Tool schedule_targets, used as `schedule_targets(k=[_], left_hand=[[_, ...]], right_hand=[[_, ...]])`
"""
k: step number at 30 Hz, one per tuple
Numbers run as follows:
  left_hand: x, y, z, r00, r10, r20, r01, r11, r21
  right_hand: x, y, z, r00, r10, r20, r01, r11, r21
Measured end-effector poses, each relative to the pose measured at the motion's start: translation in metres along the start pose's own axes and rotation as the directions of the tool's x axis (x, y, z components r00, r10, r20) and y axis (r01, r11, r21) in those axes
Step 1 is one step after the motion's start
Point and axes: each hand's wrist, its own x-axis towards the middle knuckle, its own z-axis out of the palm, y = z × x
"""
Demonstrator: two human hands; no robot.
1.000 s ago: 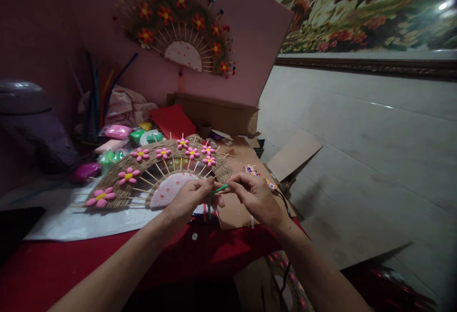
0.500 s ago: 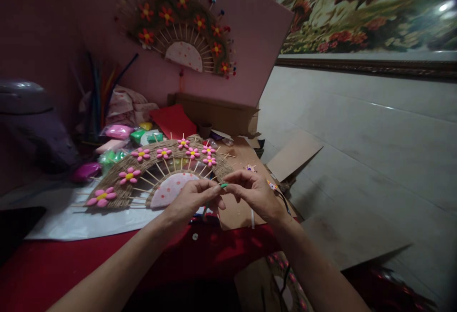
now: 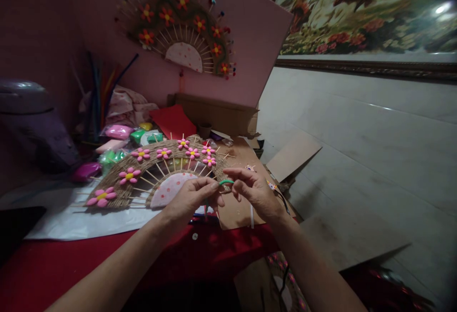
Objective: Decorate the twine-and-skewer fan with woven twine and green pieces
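Observation:
A thin green strand (image 3: pixel 226 182) bends in a small arch between my two hands. My left hand (image 3: pixel 202 193) pinches one end of it between thumb and fingertips. The other end is in the fingers of my right hand (image 3: pixel 255 192), closed on it with the index finger raised a little. Whether the strand is soft clay or something else I cannot tell. Just behind my hands lies a fan-shaped craft piece (image 3: pixel 119 189) of brown twine and thin sticks, with pink flowers and a dotted half-round base (image 3: pixel 171 189) partly behind my left hand.
Bagged lumps of coloured clay (image 3: pixel 117 132) lie behind the fan, beside a red sheet (image 3: pixel 173 120). A brown board (image 3: pixel 232 214) is under my right hand, and a small white disc (image 3: pixel 194 236) sits on the red cloth (image 3: pixel 153 255). A similar fan with orange flowers (image 3: pixel 183 47) hangs behind.
The green strand shows longer now and arches between my fingertips. My hands have moved slightly apart. The fan and the other things stay put.

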Motion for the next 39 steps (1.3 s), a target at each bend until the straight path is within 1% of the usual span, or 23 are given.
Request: schedule_targets(k=[2, 5, 8, 12, 18, 21, 23, 25, 28, 30, 34, 36, 39], left_hand=[[0.0, 0.001, 0.001, 1.0, 0.011, 0.009, -0.01, 0.997, -0.076], [0.0, 0.002, 0.002, 1.0, 0.016, 0.016, -0.015, 0.993, -0.115], [0.0, 0.001, 0.002, 1.0, 0.004, 0.011, -0.003, 0.999, -0.052], [0.0, -0.002, 0.0, 0.999, 0.004, 0.035, -0.004, 1.0, -0.013], [-0.001, 0.0, 0.002, 0.999, 0.002, 0.034, -0.001, 1.0, -0.021], [-0.002, 0.002, 0.003, 0.999, 0.004, 0.034, -0.004, 1.0, -0.007], [-0.002, 0.002, 0.002, 1.0, 0.002, 0.031, -0.002, 1.0, -0.008], [-0.002, 0.001, 0.001, 1.0, -0.002, 0.027, 0.003, 1.0, -0.02], [-0.002, 0.001, 0.001, 1.0, -0.003, 0.018, 0.004, 0.999, -0.044], [-0.002, 0.002, 0.002, 1.0, 0.005, 0.011, -0.004, 0.998, -0.058], [-0.003, 0.004, 0.004, 0.999, -0.021, 0.037, 0.023, 0.997, -0.072], [-0.003, 0.004, 0.004, 0.997, -0.043, 0.059, 0.049, 0.994, -0.1], [-0.002, 0.001, 0.003, 0.996, -0.042, 0.077, 0.055, 0.984, -0.171]], right_hand=[[0.0, 0.006, -0.001, 0.998, 0.019, 0.056, -0.023, 0.998, 0.059], [0.0, 0.011, 0.001, 0.996, -0.004, 0.087, 0.003, 1.0, 0.012], [0.001, 0.01, 0.007, 0.996, -0.073, 0.047, 0.076, 0.994, -0.075], [0.004, 0.005, 0.016, 0.989, -0.144, -0.026, 0.142, 0.988, -0.068], [0.005, 0.006, 0.02, 0.99, -0.1, -0.102, 0.104, 0.994, 0.039], [0.004, 0.005, 0.021, 0.983, -0.138, -0.122, 0.135, 0.99, -0.028], [0.004, 0.004, 0.021, 0.982, -0.14, -0.129, 0.131, 0.988, -0.078], [0.004, 0.002, 0.022, 0.982, -0.127, -0.137, 0.119, 0.991, -0.069], [0.004, 0.003, 0.022, 0.987, -0.1, -0.125, 0.1, 0.995, -0.008], [0.005, 0.003, 0.022, 0.992, -0.088, -0.089, 0.09, 0.996, 0.017], [0.006, 0.005, 0.022, 0.994, -0.109, -0.025, 0.11, 0.994, 0.028], [0.006, 0.005, 0.022, 0.992, -0.116, -0.053, 0.118, 0.993, 0.029], [0.007, 0.004, 0.021, 0.981, -0.115, -0.153, 0.122, 0.992, 0.035]])
